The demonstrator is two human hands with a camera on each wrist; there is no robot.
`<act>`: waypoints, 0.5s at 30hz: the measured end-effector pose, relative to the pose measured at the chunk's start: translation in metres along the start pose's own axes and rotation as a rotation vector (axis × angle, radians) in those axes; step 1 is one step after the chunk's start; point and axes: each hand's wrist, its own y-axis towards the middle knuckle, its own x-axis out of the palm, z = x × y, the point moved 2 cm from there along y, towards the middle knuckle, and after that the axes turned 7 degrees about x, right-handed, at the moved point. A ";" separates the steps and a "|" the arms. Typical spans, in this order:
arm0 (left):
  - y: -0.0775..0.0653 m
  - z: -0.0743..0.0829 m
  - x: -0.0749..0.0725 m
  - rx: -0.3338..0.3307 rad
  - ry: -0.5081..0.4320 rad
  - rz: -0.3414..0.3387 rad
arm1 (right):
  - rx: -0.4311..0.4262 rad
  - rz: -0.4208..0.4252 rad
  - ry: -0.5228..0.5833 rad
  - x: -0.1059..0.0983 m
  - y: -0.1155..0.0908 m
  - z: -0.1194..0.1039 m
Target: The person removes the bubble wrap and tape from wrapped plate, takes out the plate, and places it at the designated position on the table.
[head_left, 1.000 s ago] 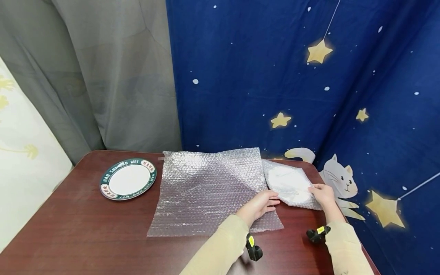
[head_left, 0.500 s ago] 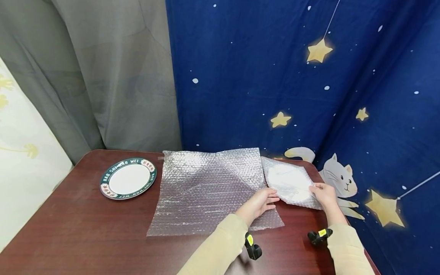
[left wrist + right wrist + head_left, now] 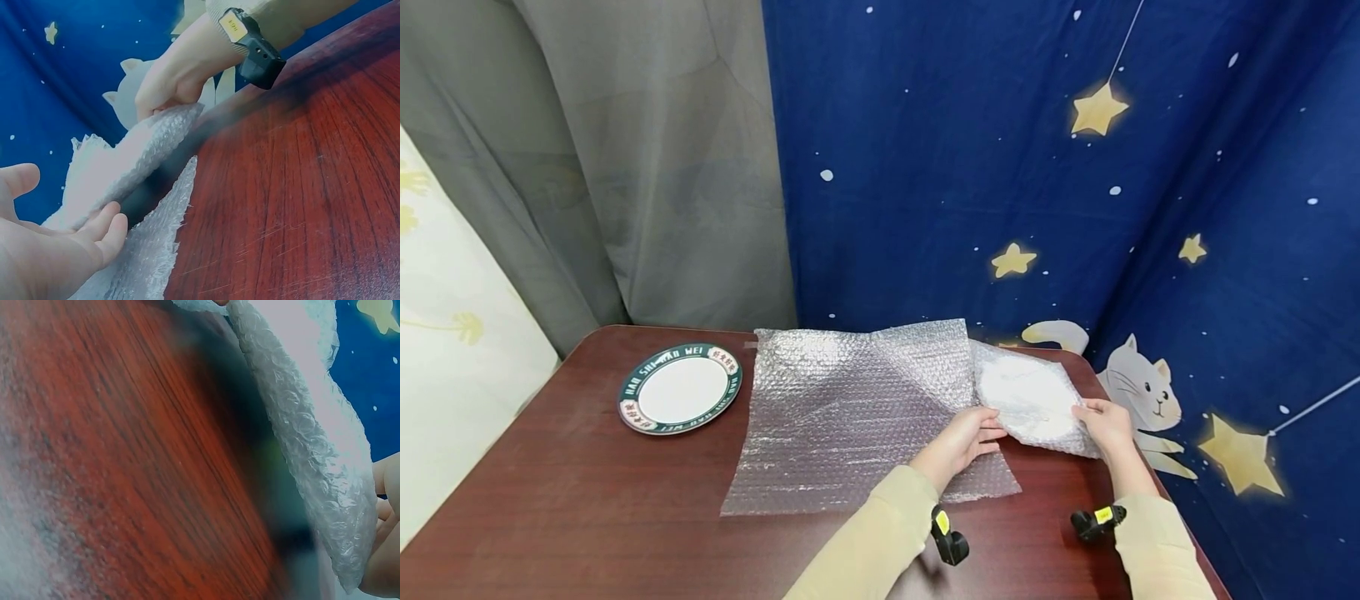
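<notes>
place: curtained-off corner of a room, home or studio cannot be told | far left: plain grey fabric curtain (image 3: 677, 167) | far middle to right: navy-blue fabric curtain (image 3: 940, 167) printed with yellow stars and a pale cartoon cat (image 3: 1138, 387) | left edge: white surface (image 3: 452, 417) with pale-yellow plant-like print | near: reddish-brown wood-grain table (image 3: 587, 517), corners rounded

The flattish, whitish bubble-wrap bundle (image 3: 1030, 396) adjoins the spread-out, silvery bubble-wrap sheet (image 3: 850, 417).
</notes>
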 end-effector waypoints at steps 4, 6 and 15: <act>-0.001 0.002 -0.001 0.011 0.010 -0.017 | -0.008 0.005 0.012 0.000 -0.004 -0.003; -0.001 0.003 -0.002 0.015 0.016 -0.021 | -0.009 0.008 0.012 0.000 -0.006 -0.004; -0.001 0.004 -0.002 0.028 0.036 -0.017 | 0.004 0.051 0.025 -0.003 -0.016 -0.006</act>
